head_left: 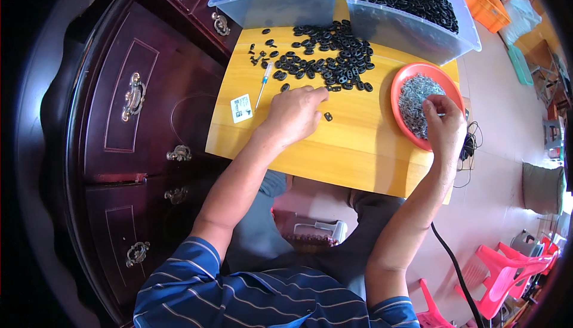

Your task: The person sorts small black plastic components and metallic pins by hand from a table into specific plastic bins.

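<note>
My left hand (296,112) rests low over the yellow table, its fingers curled and bent down at the near edge of a pile of black oval two-holed pieces (346,59). Whether its fingertips hold one is hidden. One small black piece (328,116) lies apart, just right of that hand. Over the red bowl (396,98) at the right, my right hand (447,126) has thumb and fingers pinched together. The bowl is filled with small silvery metal screws (415,104); anything between those fingertips is too small to make out.
A screwdriver (264,83) and a white printed card (242,108) lie left of my left hand. Two clear tubs (277,9) of black pieces stand at the back. Dark drawers (134,137) border the table's left; pink chairs (498,274) stand at lower right.
</note>
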`<state>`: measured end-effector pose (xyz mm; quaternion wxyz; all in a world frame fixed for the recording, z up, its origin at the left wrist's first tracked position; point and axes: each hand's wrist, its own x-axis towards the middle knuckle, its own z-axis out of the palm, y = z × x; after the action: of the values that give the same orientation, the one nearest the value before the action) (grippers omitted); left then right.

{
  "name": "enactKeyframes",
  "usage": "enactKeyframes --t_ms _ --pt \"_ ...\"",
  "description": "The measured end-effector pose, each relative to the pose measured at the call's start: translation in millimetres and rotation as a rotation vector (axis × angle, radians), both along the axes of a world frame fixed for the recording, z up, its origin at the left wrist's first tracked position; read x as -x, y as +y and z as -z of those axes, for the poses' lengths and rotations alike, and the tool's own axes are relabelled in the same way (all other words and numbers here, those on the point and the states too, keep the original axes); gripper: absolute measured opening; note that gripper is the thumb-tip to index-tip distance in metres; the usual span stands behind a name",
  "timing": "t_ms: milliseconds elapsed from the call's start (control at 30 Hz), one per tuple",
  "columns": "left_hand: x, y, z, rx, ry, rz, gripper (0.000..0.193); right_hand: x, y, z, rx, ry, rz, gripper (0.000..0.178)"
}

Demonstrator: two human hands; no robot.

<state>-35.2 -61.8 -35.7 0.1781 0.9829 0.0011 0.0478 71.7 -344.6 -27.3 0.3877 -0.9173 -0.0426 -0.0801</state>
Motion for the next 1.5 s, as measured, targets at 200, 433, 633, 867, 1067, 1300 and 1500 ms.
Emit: enactKeyframes --t_ms 200,433,633,867,1067,1300,1500 --pt "3 -8 5 0.096 -0.039 0.072 0.020 0 6 3 0.080 0.000 0.016 0.025" --pt "-3 -11 10 0.101 -0.011 0.099 0.006 -3 20 9 0.192 0.055 -0.015 0.021" --pt "-8 -9 12 0.143 -0.026 0.106 0.005 -7 21 8 0.194 0.026 -0.010 0.015" --pt "-5 -6 10 0.115 -0.014 0.104 0.011 -6 27 11 0.206 -0.002 0.002 0.008" --pt "-2 -7 9 0.203 -0.038 0.133 0.012 -2 23 7 0.191 0.039 0.031 0.006" --pt "-10 -11 7 0.514 -0.177 0.148 0.008 -3 21 12 0.256 -0.024 0.037 0.014" --pt "-14 -15 14 0.879 -0.138 0.083 0.007 -6 27 13 0.273 0.023 0.029 0.009"
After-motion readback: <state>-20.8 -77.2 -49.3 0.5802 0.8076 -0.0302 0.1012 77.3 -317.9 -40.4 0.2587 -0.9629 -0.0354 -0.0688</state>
